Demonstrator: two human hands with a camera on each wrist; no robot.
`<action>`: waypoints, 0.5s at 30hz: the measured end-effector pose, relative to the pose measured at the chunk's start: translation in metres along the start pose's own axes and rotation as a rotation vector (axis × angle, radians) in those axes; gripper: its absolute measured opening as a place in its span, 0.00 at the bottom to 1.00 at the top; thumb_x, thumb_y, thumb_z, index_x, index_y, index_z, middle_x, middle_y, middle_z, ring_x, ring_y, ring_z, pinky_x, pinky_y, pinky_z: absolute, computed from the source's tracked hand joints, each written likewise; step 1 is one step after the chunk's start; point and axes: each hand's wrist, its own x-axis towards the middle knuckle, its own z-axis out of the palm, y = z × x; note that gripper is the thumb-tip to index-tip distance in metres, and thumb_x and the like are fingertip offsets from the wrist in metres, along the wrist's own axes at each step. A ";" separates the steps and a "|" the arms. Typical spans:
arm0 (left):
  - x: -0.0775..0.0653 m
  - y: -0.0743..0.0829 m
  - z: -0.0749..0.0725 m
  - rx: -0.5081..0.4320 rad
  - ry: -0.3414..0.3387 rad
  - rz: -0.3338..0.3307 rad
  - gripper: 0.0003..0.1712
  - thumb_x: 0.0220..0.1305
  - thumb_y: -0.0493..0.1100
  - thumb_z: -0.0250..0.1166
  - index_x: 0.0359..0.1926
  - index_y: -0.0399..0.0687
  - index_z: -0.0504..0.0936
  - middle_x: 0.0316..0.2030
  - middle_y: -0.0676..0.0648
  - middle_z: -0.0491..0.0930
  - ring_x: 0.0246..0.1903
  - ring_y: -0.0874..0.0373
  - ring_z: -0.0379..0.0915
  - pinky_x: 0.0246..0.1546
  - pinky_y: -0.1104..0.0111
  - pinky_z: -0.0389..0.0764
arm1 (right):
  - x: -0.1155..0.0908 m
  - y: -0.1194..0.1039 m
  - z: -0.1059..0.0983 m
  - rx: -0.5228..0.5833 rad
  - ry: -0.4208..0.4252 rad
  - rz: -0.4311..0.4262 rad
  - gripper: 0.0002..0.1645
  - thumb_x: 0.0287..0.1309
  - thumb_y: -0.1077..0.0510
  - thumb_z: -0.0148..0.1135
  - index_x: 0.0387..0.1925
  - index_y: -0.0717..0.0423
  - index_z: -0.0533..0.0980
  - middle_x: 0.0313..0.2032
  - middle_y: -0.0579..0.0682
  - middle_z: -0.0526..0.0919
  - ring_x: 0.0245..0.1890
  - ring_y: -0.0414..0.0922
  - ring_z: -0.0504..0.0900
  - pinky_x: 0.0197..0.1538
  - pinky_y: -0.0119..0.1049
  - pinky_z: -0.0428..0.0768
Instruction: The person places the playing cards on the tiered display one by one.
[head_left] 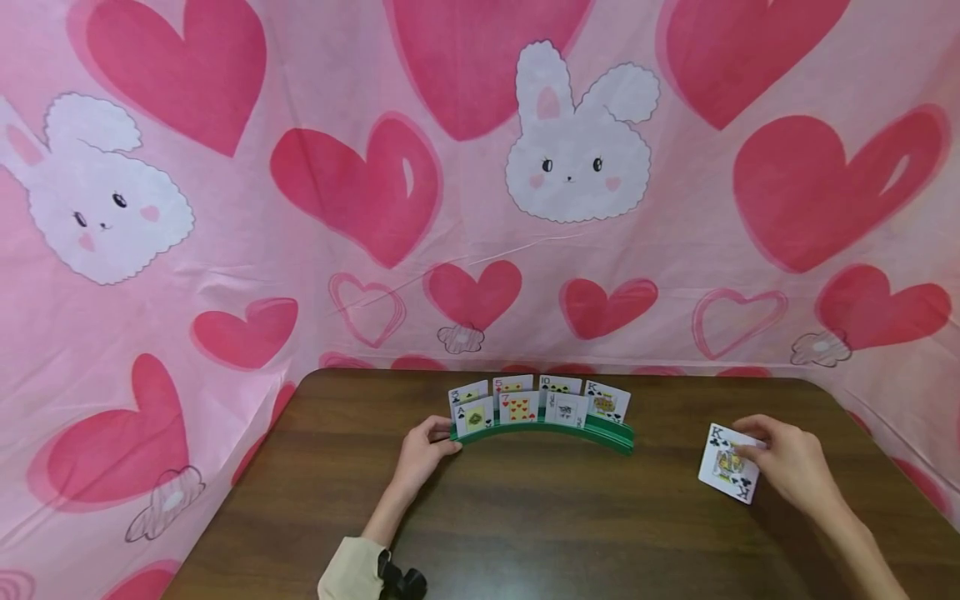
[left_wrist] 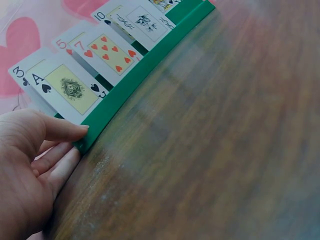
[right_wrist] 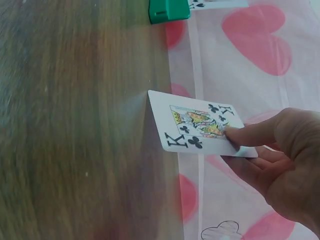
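A curved green card holder (head_left: 551,426) stands on the table with playing cards upright in two rows. Its front row shows an ace of spades (left_wrist: 70,90), a seven of hearts (left_wrist: 109,54) and a joker (head_left: 566,409). Behind them are a three (head_left: 468,392), a red five (head_left: 513,383), a ten (head_left: 560,384) and a king (head_left: 607,402). My left hand (head_left: 422,454) grips the holder's left end, thumb at the front. Off to the right, my right hand (head_left: 787,462) pinches a king of clubs (right_wrist: 195,125), its face showing, thumb on the front and fingers behind.
The brown wooden table (head_left: 570,525) has rounded far corners. A pink cloth (head_left: 465,208) with hearts and rabbit faces hangs behind and beside it. A black strap device (head_left: 403,579) sits on the left wrist by a beige sleeve (head_left: 352,569).
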 end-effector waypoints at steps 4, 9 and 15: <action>-0.004 0.006 0.000 -0.009 0.003 0.008 0.16 0.57 0.30 0.72 0.47 0.32 0.84 0.42 0.38 0.87 0.45 0.47 0.82 0.42 0.65 0.78 | 0.000 -0.006 0.001 0.020 0.026 0.014 0.13 0.47 0.72 0.76 0.35 0.58 0.85 0.23 0.48 0.83 0.22 0.31 0.67 0.24 0.35 0.65; -0.003 0.006 0.000 -0.006 0.005 0.004 0.15 0.57 0.30 0.72 0.47 0.33 0.84 0.42 0.38 0.87 0.46 0.47 0.82 0.43 0.64 0.78 | 0.001 -0.009 0.001 0.038 0.042 0.006 0.14 0.49 0.75 0.73 0.36 0.57 0.85 0.27 0.52 0.84 0.23 0.32 0.68 0.24 0.33 0.66; 0.000 0.000 0.001 0.000 0.006 -0.002 0.16 0.57 0.30 0.73 0.47 0.34 0.85 0.42 0.40 0.87 0.45 0.48 0.82 0.44 0.65 0.78 | 0.005 -0.010 0.000 0.049 0.014 0.025 0.20 0.47 0.78 0.69 0.43 0.62 0.82 0.31 0.58 0.84 0.26 0.36 0.70 0.26 0.34 0.67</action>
